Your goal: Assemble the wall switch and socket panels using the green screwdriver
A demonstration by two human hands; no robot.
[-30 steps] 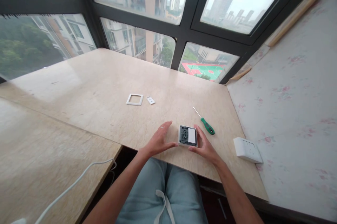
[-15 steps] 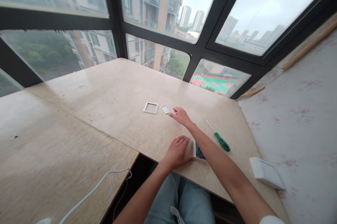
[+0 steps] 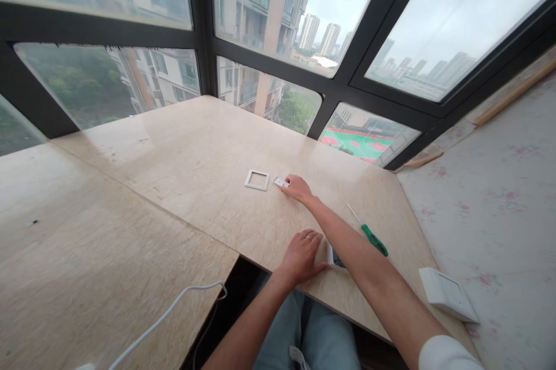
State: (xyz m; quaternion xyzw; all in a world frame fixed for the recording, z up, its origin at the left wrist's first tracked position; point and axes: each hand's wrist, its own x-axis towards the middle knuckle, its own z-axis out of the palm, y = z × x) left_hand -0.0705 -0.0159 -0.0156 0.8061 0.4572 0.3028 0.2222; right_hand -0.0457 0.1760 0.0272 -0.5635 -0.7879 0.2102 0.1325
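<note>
My right hand (image 3: 299, 189) reaches out over the table, its thumb and fingers closed on the near end of a small white rectangular plate (image 3: 278, 182) with holes in it. Just left of the plate lies a flat white square frame (image 3: 256, 180) with an open middle. My left hand (image 3: 303, 254), a ring on one finger, rests on the table with its fingers laid out and holds nothing visible. Beside its thumb sits a white-edged box with a dark inside (image 3: 336, 258), mostly covered by my right forearm.
A green-handled screwdriver (image 3: 374, 240) lies right of my right forearm. Farther right, a white wedge-shaped box (image 3: 448, 295) stands by the papered wall. A white cable (image 3: 167, 312) runs across the left tabletop (image 3: 108, 254), near the dark gap. Windows border the far edge.
My right hand has closed on the small white plate, which has turned slightly. My left hand stays by the box. The whole view has shifted a little.
</note>
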